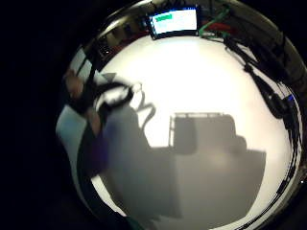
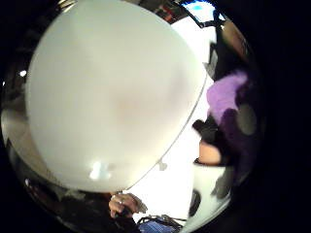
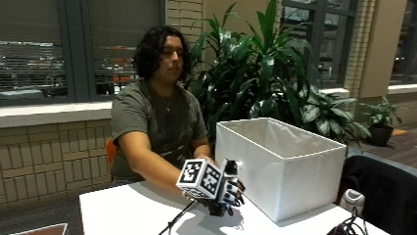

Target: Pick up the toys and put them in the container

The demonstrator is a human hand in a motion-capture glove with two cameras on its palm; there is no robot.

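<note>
The gloved right hand is hovering just above the white table, close beside the tall white container standing near the table's far edge. Its fingers are curling around a purple toy with pale spots, pressed up against the container's wall.

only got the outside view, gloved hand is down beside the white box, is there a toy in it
Observer: The thumb side palm view shows a purple plush toy with grey spots right by the right hand. I cannot tell whether the hand holds it.
Operator: and what faces the palm
Observer: The white container: its wall fills much of that view, so it is close.
Operator: anything past the table i miss
Observer: The little finger side palm view shows a lit monitor beyond the white table.
</note>
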